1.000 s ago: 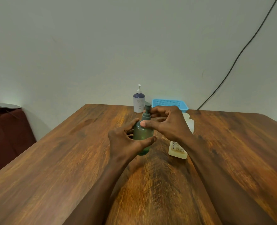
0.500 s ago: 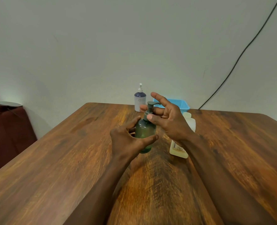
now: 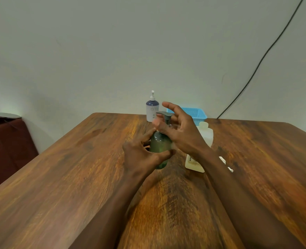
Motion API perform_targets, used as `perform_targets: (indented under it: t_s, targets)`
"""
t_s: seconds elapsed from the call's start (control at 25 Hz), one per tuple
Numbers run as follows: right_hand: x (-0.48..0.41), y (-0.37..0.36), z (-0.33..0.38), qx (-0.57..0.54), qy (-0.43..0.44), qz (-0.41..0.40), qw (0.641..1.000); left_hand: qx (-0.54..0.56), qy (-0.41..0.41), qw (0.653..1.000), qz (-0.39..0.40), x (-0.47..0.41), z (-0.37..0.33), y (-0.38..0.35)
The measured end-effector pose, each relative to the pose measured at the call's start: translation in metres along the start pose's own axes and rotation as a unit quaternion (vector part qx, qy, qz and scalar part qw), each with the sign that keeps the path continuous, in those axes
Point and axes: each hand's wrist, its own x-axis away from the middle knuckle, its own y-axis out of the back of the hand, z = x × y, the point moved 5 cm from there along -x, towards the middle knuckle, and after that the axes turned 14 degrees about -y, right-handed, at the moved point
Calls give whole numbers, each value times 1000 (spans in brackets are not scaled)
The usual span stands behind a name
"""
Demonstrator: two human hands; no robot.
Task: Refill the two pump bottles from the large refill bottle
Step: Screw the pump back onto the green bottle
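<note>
Head view: green pump bottle [image 3: 160, 146] is held upright at table [image 3: 58, 177] centre, clamped in the left hand [image 3: 139, 155]. Right hand [image 3: 181, 133] is spread loosely at the pump head [image 3: 164, 115], fingers blurred; grip cannot be told. Large refill bottle [image 3: 203, 141] lies just behind the right wrist. Risk judged: refill bottle could be knocked by that forearm during unscrewing.

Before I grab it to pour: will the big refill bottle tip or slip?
The refill bottle stands upright on a squarish base, so it probably resists tipping. Liquid shows only near its bottom, so it is likely light. Its smooth plastic may be slippery.
</note>
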Motion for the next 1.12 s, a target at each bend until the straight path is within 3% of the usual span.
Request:
perform_targets:
  t_s: [0.08, 0.16, 0.32, 0.4, 0.48, 0.6, 0.68, 0.76, 0.88, 0.96, 1.04, 1.12]
  targets:
    - [1, 0, -1, -64, -19, 90, 994, 0, 4, 1000, -16, 1, 1, 1]
    - [3, 6, -2, -65, -11, 87, 994, -5, 6, 1000, -18, 1, 2, 3]
    - [9, 12, 8, 75, 8, -121, 990, -9, -5, 1000, 8, 3, 2, -1]
    - [11, 8, 10, 122, 5, -166, 978, -14, 2, 1000, 13, 3, 2, -3]
    - [9, 7, 7, 105, -9, -113, 988, -4, 1, 1000, 11, 2, 3, -4]
    - [5, 4, -2, -54, -80, 77, 992, 5, -4, 1000, -12, 1, 4, -1]
    - [5, 7, -2, -77, -85, 112, 987, -1, -10, 1000, -11, 1, 5, 0]
    - [5, 12, -2, -16, -67, 17, 997, -2, -13, 1000, -1, 2, 5, -1]
    - [10, 13, 4, 77, -38, -156, 984, -12, -6, 1000, 8, 3, 4, -3]
    - [12, 11, 6, 111, -14, -194, 974, -9, -9, 1000, 15, 4, 0, -5]
    - [11, 9, 7, 115, 1, -150, 982, 2, -12, 1000, 17, 3, -2, -6]
    - [9, 6, 4, 77, -18, -26, 997, 17, -7, 1000, 6, 2, 0, -6]
